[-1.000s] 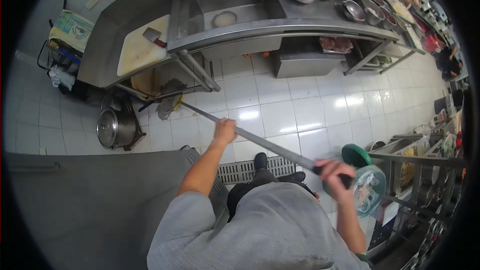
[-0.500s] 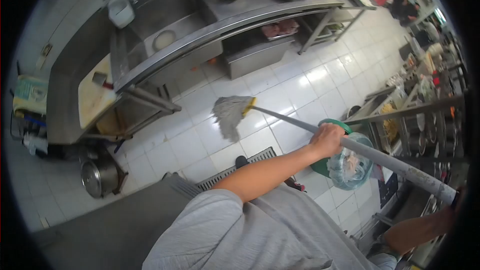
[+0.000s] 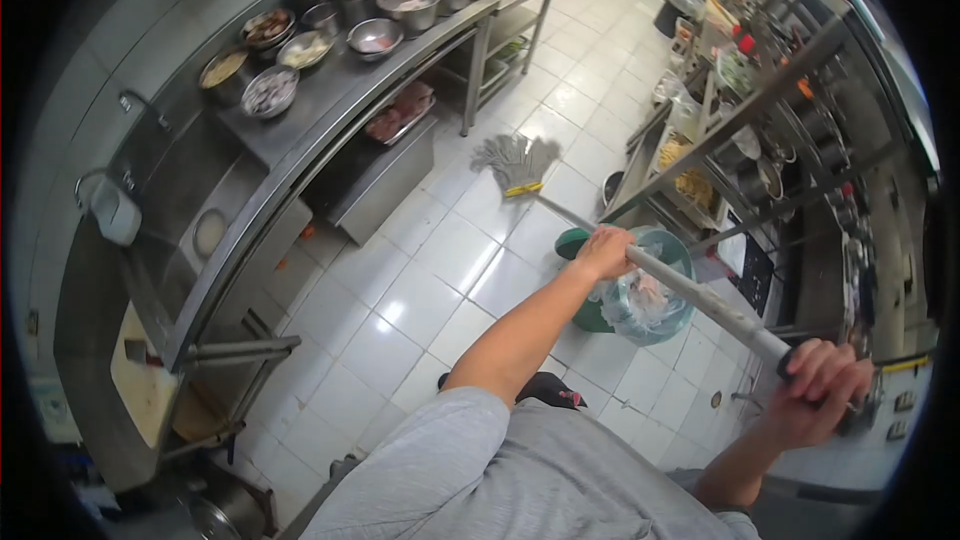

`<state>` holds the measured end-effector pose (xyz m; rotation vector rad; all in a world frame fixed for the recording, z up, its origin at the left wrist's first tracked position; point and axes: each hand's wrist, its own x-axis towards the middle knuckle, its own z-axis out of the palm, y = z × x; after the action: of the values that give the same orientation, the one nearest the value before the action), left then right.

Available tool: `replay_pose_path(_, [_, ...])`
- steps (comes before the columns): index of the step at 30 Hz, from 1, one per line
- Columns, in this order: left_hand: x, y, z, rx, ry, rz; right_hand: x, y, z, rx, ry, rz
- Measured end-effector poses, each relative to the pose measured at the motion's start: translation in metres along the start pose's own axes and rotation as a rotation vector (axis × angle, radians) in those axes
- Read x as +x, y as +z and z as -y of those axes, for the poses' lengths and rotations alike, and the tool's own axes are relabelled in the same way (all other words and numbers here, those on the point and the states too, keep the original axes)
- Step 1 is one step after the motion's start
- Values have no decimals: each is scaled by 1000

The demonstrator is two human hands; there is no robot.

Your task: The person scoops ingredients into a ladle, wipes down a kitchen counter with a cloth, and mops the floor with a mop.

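Both of my hands grip a mop. Its grey string head (image 3: 515, 162), joined by a yellow clamp, lies spread on the white tiles ahead of me. The long grey handle (image 3: 705, 302) runs from there back to the right. My left hand (image 3: 605, 252) is closed around the lower part of the handle, above a green bin (image 3: 590, 315) lined with a clear plastic bag. At the right, my right hand (image 3: 828, 380) wraps the dark top end of the handle. The bag holds some pale waste that I cannot make out.
Along the left runs a steel counter (image 3: 250, 140) with several metal bowls of food and a sink (image 3: 165, 190). A tray of raw meat (image 3: 400, 115) sits beneath it. Metal shelving (image 3: 740, 130) with food and containers stands on the right. A cleaver (image 3: 143, 350) lies on a cutting board (image 3: 135, 395).
The mop head has swept across the floor, away from me and toward the shelving side. My view has turned, and my right hand on the handle's end now shows plainly.
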<state>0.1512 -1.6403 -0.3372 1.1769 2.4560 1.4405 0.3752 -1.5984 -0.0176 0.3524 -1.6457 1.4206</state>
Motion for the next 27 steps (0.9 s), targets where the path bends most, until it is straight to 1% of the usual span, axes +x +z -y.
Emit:
replay_pose_path(4, [0,21,-43,-113,129,69,34,-67,29,17,-7,-96])
replay_pose_path(6, [5,28,-60,-143,141,125,50,-100,40,49,18,-35])
replay_pose_path(8, [29,35,-54,-152,150,169,62,-120,23,65,22,-43])
replay_pose_path(10, [58,50,-38,-157,151,207,71,-131,-6,52,8,-119])
replay_pose_path(13, [108,62,15,-104,246,54,73,-128,-73,126,12,-167])
replay_pose_path(15, [145,72,70,-38,184,36,66,-119,-133,191,29,-191])
replay_pose_path(16, [164,66,95,25,137,68,59,-116,-166,213,48,-207])
replay_pose_path(17, [184,60,122,87,88,97,52,-111,-198,163,78,-217])
replay_pose_path(18, [201,65,162,111,46,65,46,-105,-232,117,105,-224])
replay_pose_path(19, [212,68,195,155,1,-34,42,-96,-263,74,147,-178])
replay_pose_path(20, [223,50,198,199,-111,4,37,-88,-288,32,197,-130])
replay_pose_path(21, [232,36,197,240,-225,44,33,-83,-310,26,184,-91])
replay_pose_path(22, [234,35,201,274,-212,35,34,-80,-322,18,173,-51])
replay_pose_path(24, [244,32,202,352,-168,10,58,-85,-321,51,180,-42])
replay_pose_path(25, [251,29,189,279,-149,42,73,-86,-314,71,178,-44])
replay_pose_path(27, [259,29,150,193,-108,-18,111,-104,-291,73,179,-16])
